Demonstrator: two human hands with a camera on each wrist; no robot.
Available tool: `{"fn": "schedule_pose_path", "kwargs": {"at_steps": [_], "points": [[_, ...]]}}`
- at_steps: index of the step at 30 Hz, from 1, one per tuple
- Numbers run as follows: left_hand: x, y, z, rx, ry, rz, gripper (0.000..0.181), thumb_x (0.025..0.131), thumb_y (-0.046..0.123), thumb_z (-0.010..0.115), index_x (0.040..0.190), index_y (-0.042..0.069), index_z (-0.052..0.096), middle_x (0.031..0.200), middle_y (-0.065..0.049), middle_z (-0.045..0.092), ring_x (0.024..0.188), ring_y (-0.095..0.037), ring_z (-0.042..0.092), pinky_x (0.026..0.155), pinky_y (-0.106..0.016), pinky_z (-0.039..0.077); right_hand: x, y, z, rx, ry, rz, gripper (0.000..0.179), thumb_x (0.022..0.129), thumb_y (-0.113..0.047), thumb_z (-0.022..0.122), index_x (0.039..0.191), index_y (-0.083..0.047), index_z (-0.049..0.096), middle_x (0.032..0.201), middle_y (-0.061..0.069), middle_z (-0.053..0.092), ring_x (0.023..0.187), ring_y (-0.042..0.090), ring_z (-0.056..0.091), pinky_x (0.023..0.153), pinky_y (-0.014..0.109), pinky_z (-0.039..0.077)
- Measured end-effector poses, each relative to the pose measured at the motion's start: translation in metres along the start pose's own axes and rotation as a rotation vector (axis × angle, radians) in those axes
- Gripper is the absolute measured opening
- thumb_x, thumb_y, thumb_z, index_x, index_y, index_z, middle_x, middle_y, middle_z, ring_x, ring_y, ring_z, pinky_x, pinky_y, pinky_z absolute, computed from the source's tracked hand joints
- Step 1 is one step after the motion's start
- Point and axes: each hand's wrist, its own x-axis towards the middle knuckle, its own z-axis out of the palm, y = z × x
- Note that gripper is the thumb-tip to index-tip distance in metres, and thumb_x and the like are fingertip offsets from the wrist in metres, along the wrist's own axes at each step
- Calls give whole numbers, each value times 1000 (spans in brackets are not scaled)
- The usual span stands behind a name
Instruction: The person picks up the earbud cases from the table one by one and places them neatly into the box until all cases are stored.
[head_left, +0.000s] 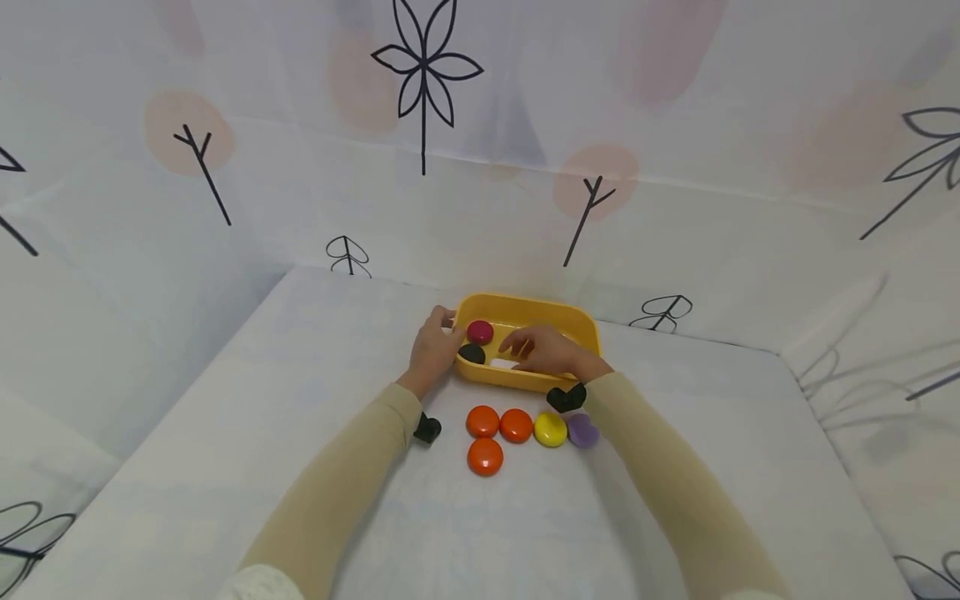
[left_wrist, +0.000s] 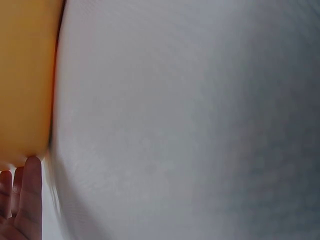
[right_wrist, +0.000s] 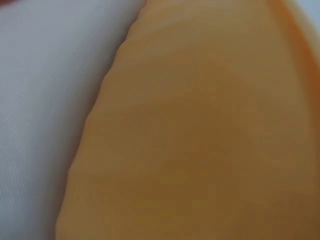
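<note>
A yellow plastic bin [head_left: 525, 302] stands at the far side of the table. My left hand [head_left: 433, 352] is at its left end, and in the left wrist view straight fingers [left_wrist: 31, 192] touch the outer wall. My right hand [head_left: 551, 350] reaches over the near rim into the bin, fingers bent and spread, with no piece visible between them. Below its fingertips lies a white piece [head_left: 502, 363], partly hidden. A dark red disc [head_left: 480, 332] and a black disc [head_left: 472, 353] lie in the bin's left part. The right wrist view shows only the bin's outer wall [right_wrist: 200, 125] and the tabletop.
In front of the bin, an orange-red disc [head_left: 482, 422], another orange-red disc [head_left: 516, 426], a yellow disc [head_left: 551, 429] and a purple disc [head_left: 582, 431] form a row. A third orange-red disc [head_left: 485, 457] lies below the row's left end. Patterned cloth [head_left: 480, 217] rises behind the bin.
</note>
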Motion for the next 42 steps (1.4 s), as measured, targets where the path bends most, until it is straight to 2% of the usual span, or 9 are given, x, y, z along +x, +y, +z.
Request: {"fn": "schedule_pose_path", "kwargs": {"at_steps": [8,14,21,34,42], "points": [[-1,2,0,6,0,-3,36,81,31,49,115,21,43,113,-3,52,88,-17,51,74,-28,50,6,10,3,-22,-21,-44,31,74,-18,67,103,-27,61,93,-6,59,88,15,53,79,27,47],[-3,4,-2,15,-2,-4,36,80,30,49,115,21,43,114,-3,52,90,-17,51,76,-28,50,7,6,2,-48,-23,-52,28,74,-23,67,101,-28,62,93,-9,60,87,14,54,79,27,48],[-3,5,-2,14,12,4,33,81,29,49,112,21,44,111,-1,52,89,-17,51,74,-28,50,7,-1,2,-88,-9,-67,29,75,-19,67,102,-25,63,96,-9,61,87,13,54,79,27,48],[-2,3,0,21,3,-18,35,80,31,49,114,21,43,114,-2,52,92,-17,51,78,-29,49,10,6,4,-85,-1,-53,29,70,-27,70,98,-31,63,92,-12,62,84,12,54,74,25,48],[-2,4,0,4,6,-9,34,81,30,49,113,21,43,112,-3,52,89,-17,51,76,-28,50,11,1,5,-93,-2,-36,30,73,-20,68,102,-27,63,92,-12,61,85,13,53,77,25,48]]}}
